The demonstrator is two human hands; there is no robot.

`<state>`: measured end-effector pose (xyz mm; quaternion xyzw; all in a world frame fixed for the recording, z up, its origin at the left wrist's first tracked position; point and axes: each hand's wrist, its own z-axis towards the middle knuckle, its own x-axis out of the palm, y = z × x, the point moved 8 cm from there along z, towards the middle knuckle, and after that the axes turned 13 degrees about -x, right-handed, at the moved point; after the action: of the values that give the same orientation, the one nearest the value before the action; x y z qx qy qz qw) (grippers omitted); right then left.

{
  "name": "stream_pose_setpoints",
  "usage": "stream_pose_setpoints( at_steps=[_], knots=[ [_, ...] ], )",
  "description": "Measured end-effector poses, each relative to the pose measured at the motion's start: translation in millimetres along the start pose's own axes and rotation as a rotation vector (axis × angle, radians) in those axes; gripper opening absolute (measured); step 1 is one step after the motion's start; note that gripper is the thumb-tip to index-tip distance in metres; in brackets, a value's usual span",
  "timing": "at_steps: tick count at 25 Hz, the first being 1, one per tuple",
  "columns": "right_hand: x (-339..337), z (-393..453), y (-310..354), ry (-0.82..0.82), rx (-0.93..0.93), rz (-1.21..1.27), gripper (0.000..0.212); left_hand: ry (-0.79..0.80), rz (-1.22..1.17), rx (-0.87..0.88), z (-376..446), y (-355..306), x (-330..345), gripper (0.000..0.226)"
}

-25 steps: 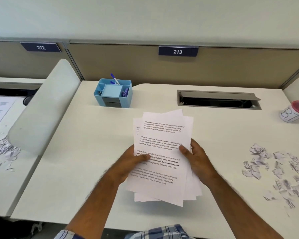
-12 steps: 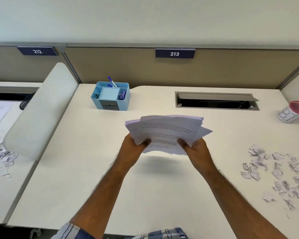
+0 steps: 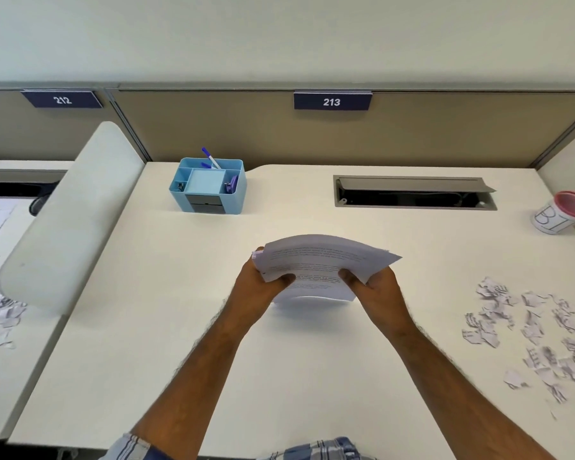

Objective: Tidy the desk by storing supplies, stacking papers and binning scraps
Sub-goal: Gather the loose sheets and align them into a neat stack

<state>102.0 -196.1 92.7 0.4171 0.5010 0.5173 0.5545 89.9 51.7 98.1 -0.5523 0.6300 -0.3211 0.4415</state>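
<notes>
Both grips, paper stack lower, squarer than before

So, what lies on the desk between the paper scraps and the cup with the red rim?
Nothing: in the head view, the desk is bare between the paper scraps and the cup.

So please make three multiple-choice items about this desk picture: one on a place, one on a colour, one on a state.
1. Where do the torn paper scraps lie on the desk?
A. on its right side
B. inside the organizer
C. under the papers

2. What colour is the desk organizer?
A. red
B. light blue
C. black

3. How is the stack of papers now?
A. flat on the desk
B. gripped by both hands
C. in the cup

Answers: 1 A, scraps spread right of the right hand; 2 B, its walls are pale blue; 3 B, left hand and right hand grip its edges.
</notes>
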Motion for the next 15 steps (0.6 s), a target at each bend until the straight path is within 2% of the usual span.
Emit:
stream_pose_setpoints(
  at_steps=[2,9,15],
  knots=[
    [-1.9,2.5,1.3,-0.02,-0.007,-0.019,0.038,0.004,0.05,-0.01,2.9,2.2,-2.1,0.047],
    [-0.7,7.0,0.6,-0.053,-0.014,-0.037,0.044,-0.005,0.049,-0.037,4.5,7.3,-2.1,0.03],
    [-3.8,6.9,8.0,-0.066,-0.034,-0.002,0.046,0.013,0.036,-0.052,3.1,-3.6,0.8,0.044]
  ],
)
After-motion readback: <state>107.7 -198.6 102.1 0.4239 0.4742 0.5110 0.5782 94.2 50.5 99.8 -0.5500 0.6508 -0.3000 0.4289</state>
